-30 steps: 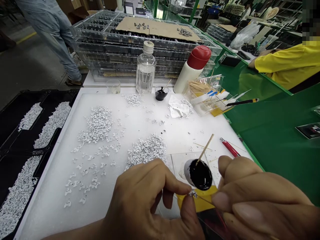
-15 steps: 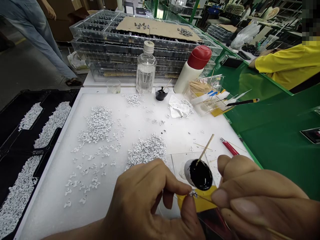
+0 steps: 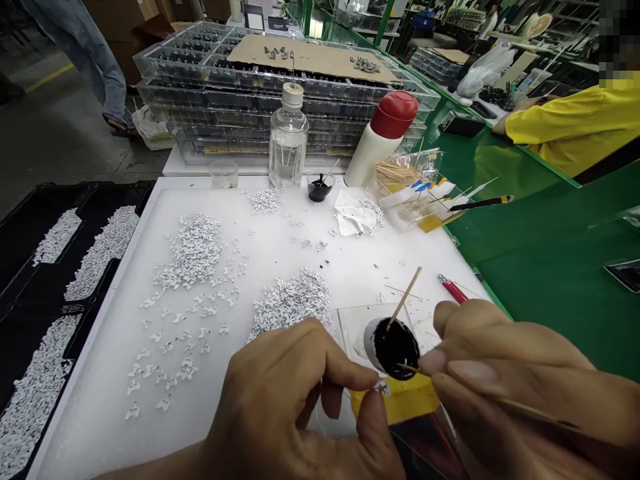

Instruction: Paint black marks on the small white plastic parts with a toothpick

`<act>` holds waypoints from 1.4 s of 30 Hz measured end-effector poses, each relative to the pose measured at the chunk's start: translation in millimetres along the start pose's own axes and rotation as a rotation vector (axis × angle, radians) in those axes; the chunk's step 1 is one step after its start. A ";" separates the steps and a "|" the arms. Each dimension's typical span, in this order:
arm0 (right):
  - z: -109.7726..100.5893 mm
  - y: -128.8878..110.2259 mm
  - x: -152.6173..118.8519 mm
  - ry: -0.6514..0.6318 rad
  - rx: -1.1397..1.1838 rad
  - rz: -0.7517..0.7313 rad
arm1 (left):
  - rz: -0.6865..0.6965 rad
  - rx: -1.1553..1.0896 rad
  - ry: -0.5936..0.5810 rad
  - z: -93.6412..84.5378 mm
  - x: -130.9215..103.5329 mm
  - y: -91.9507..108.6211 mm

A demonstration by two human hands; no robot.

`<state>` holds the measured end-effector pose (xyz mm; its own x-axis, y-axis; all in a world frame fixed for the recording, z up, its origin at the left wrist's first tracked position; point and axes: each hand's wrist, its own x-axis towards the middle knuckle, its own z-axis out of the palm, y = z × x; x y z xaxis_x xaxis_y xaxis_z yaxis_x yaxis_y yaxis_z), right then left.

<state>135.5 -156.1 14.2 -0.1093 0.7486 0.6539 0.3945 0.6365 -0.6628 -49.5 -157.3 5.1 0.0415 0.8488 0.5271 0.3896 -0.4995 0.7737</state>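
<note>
Between thumb and forefinger, my left hand [image 3: 305, 393] pinches a small white part [image 3: 381, 387] with dark marks. My right hand [image 3: 520, 380] grips a thin wooden stick [image 3: 425, 371], its tip over the mouth of a small cup of black paint [image 3: 397, 348]. Whether the tip touches the paint I cannot tell. A second wooden stick [image 3: 405, 299] leans in that cup, which is tilted towards me. Yellow tape [image 3: 400, 400] lies below the cup. Just beyond my left hand is a heap of small white parts [image 3: 293, 300].
More white parts [image 3: 193, 250] lie at the left. Behind stand a clear bottle [image 3: 289, 143], a red-capped flask [image 3: 383, 137], a small black paint cup [image 3: 319, 188] and stacked clear trays [image 3: 200, 100]. A red-handled tool [image 3: 453, 289] lies at right. Black trays [image 3: 55, 280] flank the table. A person in yellow [image 3: 575, 127] sits right.
My right hand has drawn the stick's tip away from the white part and up to the black paint cup. My left hand keeps its pinch. A person at far left has shifted their legs.
</note>
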 end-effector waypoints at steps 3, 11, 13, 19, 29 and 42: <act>-2.2 1.5 11.2 -0.044 -0.001 -0.054 | -0.011 0.017 -0.026 1.1 0.3 -1.5; -4.3 -1.0 15.4 -0.052 -0.013 -0.080 | -0.006 0.036 -0.059 -3.0 0.0 -0.4; -7.1 -2.3 12.2 -0.076 -0.013 -0.075 | -0.003 0.035 -0.059 -1.4 -0.7 -1.6; -5.6 -2.4 18.0 -0.053 -0.024 -0.089 | -0.007 0.025 -0.042 0.5 2.1 0.0; -0.1 -3.4 18.0 -0.034 -0.054 -0.074 | 0.004 0.026 -0.026 0.1 -2.6 -3.3; 1.7 -7.0 17.9 0.008 -0.032 -0.029 | -0.006 0.065 0.008 1.1 11.0 2.6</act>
<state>129.2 -146.9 29.9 -0.1138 0.7287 0.6753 0.4206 0.6511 -0.6318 -47.1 -149.1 12.5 0.0316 0.8504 0.5251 0.4489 -0.4815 0.7527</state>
